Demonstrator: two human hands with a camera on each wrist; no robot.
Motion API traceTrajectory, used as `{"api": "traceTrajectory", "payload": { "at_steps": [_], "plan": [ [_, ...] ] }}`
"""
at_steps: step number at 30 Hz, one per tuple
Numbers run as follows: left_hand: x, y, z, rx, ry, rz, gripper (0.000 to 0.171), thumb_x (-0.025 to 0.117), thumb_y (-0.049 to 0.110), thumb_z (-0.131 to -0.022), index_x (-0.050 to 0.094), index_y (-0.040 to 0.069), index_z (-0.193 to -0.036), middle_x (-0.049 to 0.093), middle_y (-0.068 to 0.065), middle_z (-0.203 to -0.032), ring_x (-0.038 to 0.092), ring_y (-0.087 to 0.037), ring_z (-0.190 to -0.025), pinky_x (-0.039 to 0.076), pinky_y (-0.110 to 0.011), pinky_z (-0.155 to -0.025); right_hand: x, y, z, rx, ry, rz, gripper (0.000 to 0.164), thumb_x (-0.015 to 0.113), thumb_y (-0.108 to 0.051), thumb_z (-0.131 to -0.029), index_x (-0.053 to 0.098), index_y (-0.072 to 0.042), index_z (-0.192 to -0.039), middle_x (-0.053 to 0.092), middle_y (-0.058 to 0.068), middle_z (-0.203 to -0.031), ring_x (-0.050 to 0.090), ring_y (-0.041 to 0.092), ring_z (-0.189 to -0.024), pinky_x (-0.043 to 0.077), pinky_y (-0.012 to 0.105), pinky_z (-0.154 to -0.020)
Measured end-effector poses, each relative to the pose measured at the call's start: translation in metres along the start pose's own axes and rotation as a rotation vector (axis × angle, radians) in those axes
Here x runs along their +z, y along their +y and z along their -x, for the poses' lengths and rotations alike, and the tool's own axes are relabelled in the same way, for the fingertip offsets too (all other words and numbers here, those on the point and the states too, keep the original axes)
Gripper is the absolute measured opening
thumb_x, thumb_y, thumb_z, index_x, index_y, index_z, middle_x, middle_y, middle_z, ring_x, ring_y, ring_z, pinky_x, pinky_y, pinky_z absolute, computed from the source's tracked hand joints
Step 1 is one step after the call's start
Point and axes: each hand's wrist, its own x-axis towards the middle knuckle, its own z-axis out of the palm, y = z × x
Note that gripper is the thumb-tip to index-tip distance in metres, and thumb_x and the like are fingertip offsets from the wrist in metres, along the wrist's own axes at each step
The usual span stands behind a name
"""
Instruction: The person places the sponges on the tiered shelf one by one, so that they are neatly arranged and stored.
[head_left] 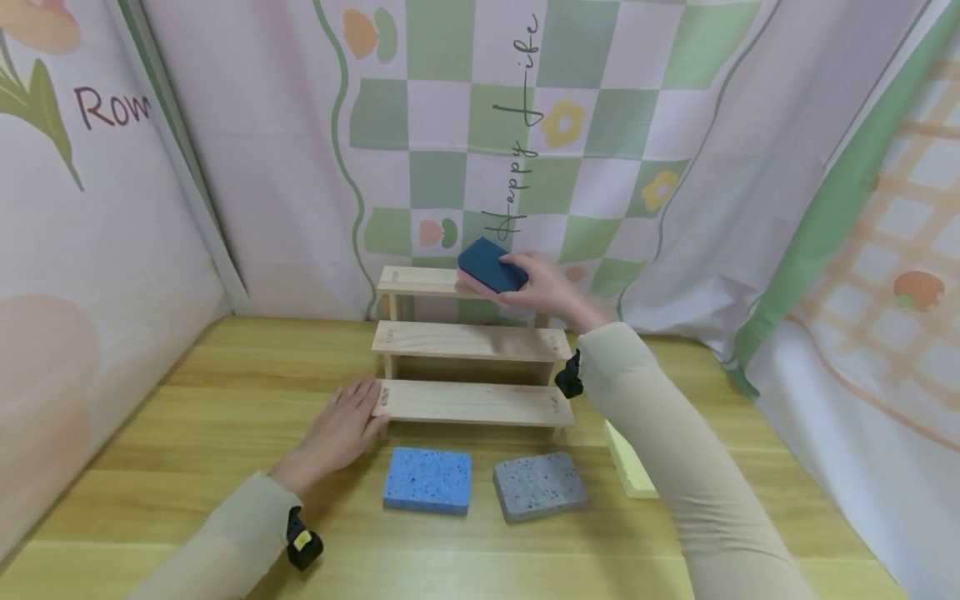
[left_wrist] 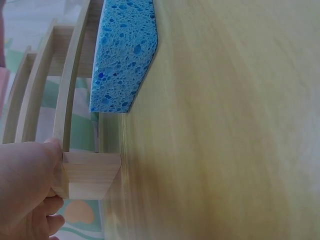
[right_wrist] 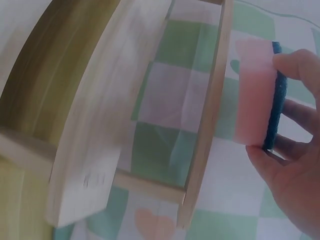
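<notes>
My right hand grips a sponge with a pink foam body and a dark blue scouring layer. In the head view this sponge is over the top step of a three-step wooden rack, dark side up. In the right wrist view, pink foam faces the top step's edge. My left hand holds the left end of the lowest step, its thumb on the front corner in the left wrist view. A blue sponge and a grey sponge lie on the table before the rack.
A pale yellow sponge lies to the right, partly hidden by my right forearm. The wood-grain table meets a printed curtain behind the rack, with more curtains along both sides.
</notes>
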Motion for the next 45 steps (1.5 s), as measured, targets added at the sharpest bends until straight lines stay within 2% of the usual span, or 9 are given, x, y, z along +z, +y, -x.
{"api": "traceTrajectory", "payload": {
  "at_steps": [7, 14, 18, 22, 29, 37, 44, 45],
  "plan": [
    [0.002, -0.001, 0.0, 0.002, 0.002, -0.005, 0.06, 0.042, 0.032, -0.099, 0.028, -0.01, -0.139, 0.028, -0.026, -0.142, 0.026, -0.041, -0.129, 0.018, -0.054, -0.106, 0.014, -0.007, -0.009, -0.017, -0.026, -0.082, 0.062, 0.065, -0.018, -0.085, 0.039, -0.002, -0.138, 0.036, 0.021, -0.138, 0.038, 0.033, -0.12, 0.037, 0.045, -0.095],
    [0.003, -0.002, 0.0, 0.003, -0.011, -0.008, 0.06, 0.042, 0.033, -0.099, 0.027, -0.01, -0.139, 0.027, -0.026, -0.143, 0.026, -0.041, -0.13, 0.017, -0.053, -0.106, 0.024, -0.014, -0.018, -0.003, -0.053, -0.098, 0.062, 0.066, -0.02, -0.085, 0.039, -0.007, -0.139, 0.034, 0.016, -0.141, 0.037, 0.029, -0.123, 0.038, 0.042, -0.096],
    [0.003, -0.001, 0.001, 0.004, -0.014, -0.002, 0.06, 0.042, 0.032, -0.099, 0.027, -0.01, -0.139, 0.027, -0.026, -0.143, 0.025, -0.042, -0.13, 0.016, -0.054, -0.106, 0.029, -0.018, -0.02, -0.025, -0.072, -0.114, 0.063, 0.066, -0.02, -0.084, 0.04, -0.006, -0.139, 0.034, 0.016, -0.141, 0.039, 0.028, -0.121, 0.039, 0.04, -0.096],
    [0.003, -0.001, 0.001, 0.008, -0.018, 0.001, 0.06, 0.041, 0.032, -0.099, 0.026, -0.01, -0.139, 0.026, -0.026, -0.143, 0.024, -0.042, -0.13, 0.015, -0.054, -0.106, 0.033, -0.02, -0.021, -0.049, -0.08, -0.09, 0.062, 0.066, -0.021, -0.084, 0.04, -0.006, -0.139, 0.032, 0.015, -0.143, 0.034, 0.028, -0.127, 0.035, 0.04, -0.099],
    [0.003, -0.002, 0.0, 0.007, -0.01, -0.002, 0.061, 0.04, 0.034, -0.099, 0.026, -0.01, -0.139, 0.026, -0.026, -0.143, 0.025, -0.041, -0.13, 0.016, -0.053, -0.106, 0.035, -0.025, -0.023, -0.057, -0.084, -0.083, 0.061, 0.065, -0.021, -0.084, 0.041, -0.008, -0.139, 0.029, 0.014, -0.145, 0.031, 0.028, -0.129, 0.036, 0.038, -0.099],
    [0.003, -0.003, -0.001, 0.014, 0.005, -0.008, 0.061, 0.04, 0.034, -0.099, 0.028, -0.01, -0.139, 0.028, -0.026, -0.143, 0.026, -0.041, -0.13, 0.017, -0.054, -0.106, 0.036, -0.027, -0.026, -0.077, -0.093, -0.088, 0.06, 0.064, -0.02, -0.085, 0.041, -0.007, -0.139, 0.026, 0.016, -0.146, 0.04, 0.028, -0.122, 0.043, 0.036, -0.091],
    [0.002, -0.003, -0.001, 0.012, 0.01, -0.002, 0.06, 0.042, 0.033, -0.099, 0.029, -0.01, -0.138, 0.029, -0.026, -0.142, 0.027, -0.041, -0.129, 0.018, -0.053, -0.106, 0.035, -0.028, -0.028, -0.08, -0.109, -0.072, 0.058, 0.061, -0.02, -0.087, 0.04, -0.008, -0.14, 0.025, 0.017, -0.147, 0.034, 0.029, -0.128, 0.039, 0.037, -0.095],
    [0.002, -0.003, -0.001, 0.012, 0.009, -0.002, 0.06, 0.042, 0.033, -0.099, 0.029, -0.01, -0.138, 0.029, -0.026, -0.142, 0.027, -0.041, -0.129, 0.018, -0.053, -0.106, 0.034, -0.028, -0.028, -0.079, -0.113, -0.072, 0.058, 0.06, -0.019, -0.087, 0.04, -0.008, -0.14, 0.024, 0.017, -0.147, 0.039, 0.029, -0.124, 0.041, 0.037, -0.093]
  ]
}}
